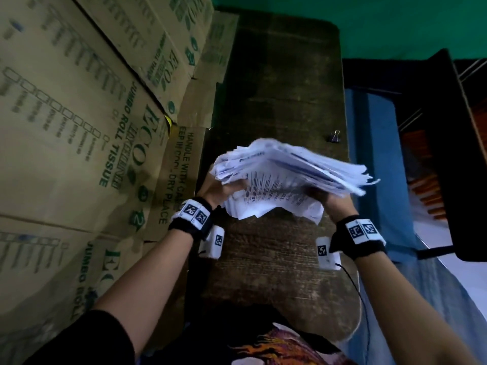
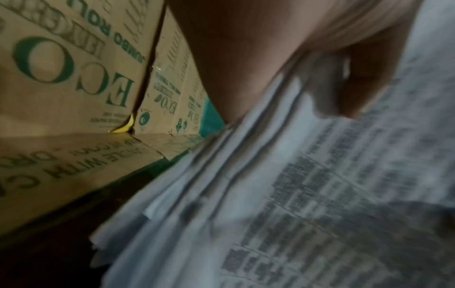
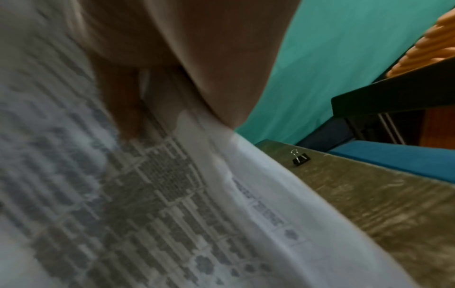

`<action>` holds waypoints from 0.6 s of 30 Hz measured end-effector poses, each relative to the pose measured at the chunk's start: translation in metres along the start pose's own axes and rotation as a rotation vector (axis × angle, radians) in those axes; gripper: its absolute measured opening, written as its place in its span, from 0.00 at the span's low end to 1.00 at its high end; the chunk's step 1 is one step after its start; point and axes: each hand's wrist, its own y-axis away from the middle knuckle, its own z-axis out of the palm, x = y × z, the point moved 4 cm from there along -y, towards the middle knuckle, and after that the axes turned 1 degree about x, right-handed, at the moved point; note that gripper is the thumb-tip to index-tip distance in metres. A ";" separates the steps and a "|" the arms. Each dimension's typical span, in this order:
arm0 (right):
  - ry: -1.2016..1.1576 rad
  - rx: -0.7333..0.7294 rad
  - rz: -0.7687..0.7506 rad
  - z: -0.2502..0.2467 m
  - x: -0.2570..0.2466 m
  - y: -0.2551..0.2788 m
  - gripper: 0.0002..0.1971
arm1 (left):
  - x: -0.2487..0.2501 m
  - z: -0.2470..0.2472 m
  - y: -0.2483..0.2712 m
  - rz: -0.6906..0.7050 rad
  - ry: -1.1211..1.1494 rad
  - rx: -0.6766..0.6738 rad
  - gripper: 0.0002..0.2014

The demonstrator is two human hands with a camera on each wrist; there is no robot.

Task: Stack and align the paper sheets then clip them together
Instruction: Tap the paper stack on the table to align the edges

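Note:
A thick, uneven bundle of printed paper sheets (image 1: pixel 284 177) is held tilted above the narrow wooden table (image 1: pixel 276 259). My left hand (image 1: pixel 224 187) grips its left edge, thumb on the printed face, as the left wrist view shows for the hand (image 2: pixel 349 78) and the sheets (image 2: pixel 295 194). My right hand (image 1: pixel 332 201) grips the right edge; in the right wrist view its thumb (image 3: pixel 123 101) presses on the sheets (image 3: pixel 172 204). The sheet edges stick out unevenly. A small black binder clip (image 1: pixel 334 137) lies on the table near its right edge, beyond the bundle, also the clip (image 3: pixel 300 157).
Stacked cardboard boxes (image 1: pixel 79 114) with green print stand along the table's left side. A blue surface (image 1: pixel 379 154) and a dark piece of furniture (image 1: pixel 448 154) lie to the right. A green wall (image 1: pixel 342 11) is behind. A cable (image 1: pixel 361 299) hangs from my right wrist.

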 end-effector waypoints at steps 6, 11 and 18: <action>-0.302 0.070 -0.090 -0.010 -0.052 -0.022 0.16 | -0.022 -0.010 -0.003 -0.281 0.163 0.126 0.24; -0.090 -0.263 -0.019 0.000 -0.061 -0.042 0.17 | -0.021 -0.049 0.027 -0.145 0.218 0.055 0.44; 0.541 -0.693 -0.079 0.074 -0.037 -0.050 0.16 | -0.028 -0.044 0.031 -0.247 -0.357 -0.305 0.38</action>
